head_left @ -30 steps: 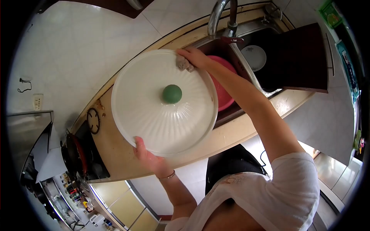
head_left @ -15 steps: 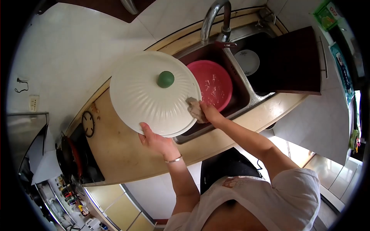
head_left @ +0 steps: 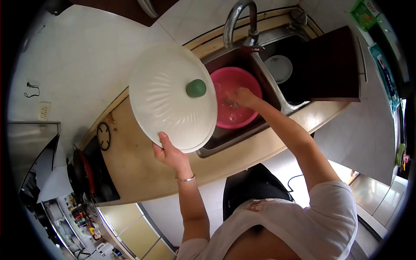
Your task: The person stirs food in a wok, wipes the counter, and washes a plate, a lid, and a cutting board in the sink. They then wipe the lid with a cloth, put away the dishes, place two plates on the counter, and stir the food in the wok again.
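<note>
A large cream-white pot lid (head_left: 167,106) with moulded ribs and a green knob (head_left: 196,88) is tilted up above the counter, beside the sink. My left hand (head_left: 171,155) grips its lower edge, thumb on the outer face and the other fingers hidden behind. A pink basin (head_left: 236,126) with water in it stands in the left sink bowl. Inside the basin is my right hand (head_left: 246,98), fingers closed and pointing down. A greyish cloth (head_left: 231,103) shows in part under those fingers, at the water.
A chrome faucet (head_left: 229,26) rises behind the basin. In the right sink bowl lies a white plate (head_left: 278,69), next to a dark board (head_left: 333,65). A black ring-shaped burner grate (head_left: 103,136) rests on the counter (head_left: 130,173); a stove with pans (head_left: 80,173) is at the left.
My right hand has moved with the cloth from the lid's right edge into the pink basin. The lid, still in my left hand, has turned and tilted more steeply.
</note>
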The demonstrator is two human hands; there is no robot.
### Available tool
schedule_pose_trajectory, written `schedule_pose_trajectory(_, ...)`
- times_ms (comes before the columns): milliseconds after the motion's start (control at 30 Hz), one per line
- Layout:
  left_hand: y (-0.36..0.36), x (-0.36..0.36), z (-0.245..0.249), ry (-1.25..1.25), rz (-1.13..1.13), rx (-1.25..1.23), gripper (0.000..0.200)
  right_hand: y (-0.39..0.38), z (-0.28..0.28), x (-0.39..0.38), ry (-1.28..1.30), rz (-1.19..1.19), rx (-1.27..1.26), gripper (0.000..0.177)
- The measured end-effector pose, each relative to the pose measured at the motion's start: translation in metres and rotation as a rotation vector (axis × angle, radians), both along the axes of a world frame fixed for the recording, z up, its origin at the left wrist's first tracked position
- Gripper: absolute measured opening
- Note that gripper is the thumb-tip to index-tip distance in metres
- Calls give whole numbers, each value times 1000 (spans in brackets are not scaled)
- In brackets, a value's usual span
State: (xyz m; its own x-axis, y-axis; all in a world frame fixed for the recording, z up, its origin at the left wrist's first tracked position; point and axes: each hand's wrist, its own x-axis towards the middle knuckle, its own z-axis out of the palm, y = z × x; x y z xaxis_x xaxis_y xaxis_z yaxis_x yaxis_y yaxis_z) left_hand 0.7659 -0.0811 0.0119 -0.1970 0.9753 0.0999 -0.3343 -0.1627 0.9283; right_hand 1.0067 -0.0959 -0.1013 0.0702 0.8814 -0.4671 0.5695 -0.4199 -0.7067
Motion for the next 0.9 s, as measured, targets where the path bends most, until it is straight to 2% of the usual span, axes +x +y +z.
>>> schedule_pose_trajectory(33, -2, -4, 3, 149, 7, 43, 25, 1, 20, 0, 473, -274, -36, 49)
schedule_pose_trajectory(67, -4, -9, 7, 299, 14, 87, 23, 2, 36, -2, 470, -278, -27, 49)
schedule_pose_trajectory(100, -6, -14, 11, 295, 8, 94, 23, 2, 50, -5, 525, -333, 71, 56)
schedule_pose_trajectory(167, -9, -23, 21, 572, -61, 257, 23, -1, 85, -9, 576, -398, 173, 63)
schedule_pose_trajectory(233, -10, -25, 24, 542, -81, 252, 23, -5, 124, -13, 625, -408, 140, 73)
schedule_pose_trajectory(367, -16, -31, 25, 488, -131, 231, 24, -9, 176, -25, 562, -365, 183, 80)
schedule_pose_trajectory(433, -21, -40, 21, 556, -162, 267, 22, -17, 195, -32, 522, -354, 198, 85)
schedule_pose_trajectory(467, -24, -44, 21, 691, -204, 388, 21, -20, 195, -33, 512, -357, 204, 85)
schedule_pose_trajectory(500, -26, -49, 21, 826, -242, 510, 20, -25, 192, -32, 612, -377, 153, 85)
schedule_pose_trajectory(533, -28, -54, 23, 882, -301, 598, 15, -30, 192, -30, 711, -394, 103, 86)
schedule_pose_trajectory(567, -30, -59, 28, 872, -299, 606, 15, -39, 194, -32, 702, -396, 111, 86)
schedule_pose_trajectory(633, -33, -63, 36, 893, -497, 935, 18, -64, 198, -41, 862, -441, 148, 74)
schedule_pose_trajectory(667, -32, -62, 33, 852, -545, 1062, 23, -74, 189, -38, 1010, -507, 167, 63)
schedule_pose_trajectory(700, -32, -63, 31, 837, -546, 1068, 23, -83, 175, -36, 1157, -572, 186, 51)
schedule_pose_trajectory(767, -34, -67, 27, 1010, -564, 1382, 24, -107, 155, -43, 1184, -816, 286, 39)
schedule_pose_trajectory(833, -38, -65, 24, 1027, -604, 1447, 23, -120, 144, -54, 1193, -963, 254, 36)
schedule_pose_trajectory(900, -36, -66, 21, 1102, -742, 1484, 27, -130, 113, -54, 1194, -966, 286, 39)
